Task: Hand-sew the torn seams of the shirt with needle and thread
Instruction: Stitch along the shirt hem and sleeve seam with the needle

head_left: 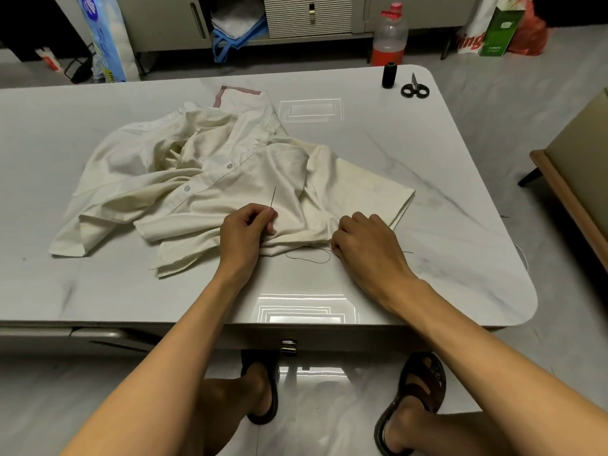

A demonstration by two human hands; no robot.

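Note:
A cream shirt (204, 172) lies crumpled on the white marble table (427, 179). My left hand (245, 230) rests on the shirt's near edge and pinches a thin needle (273, 197) that points up and away. My right hand (367, 243) lies knuckles-up at the shirt's near right hem, fingers curled onto the cloth; whether it grips the cloth is hidden. A dark thread (309, 258) loops on the table between the two hands, just in front of the hem.
A black thread spool (390, 75) and small black scissors (414, 88) stand at the table's far right corner. A bottle (390, 36) and bags sit on the floor behind. A wooden seat edge (566, 199) is at the right.

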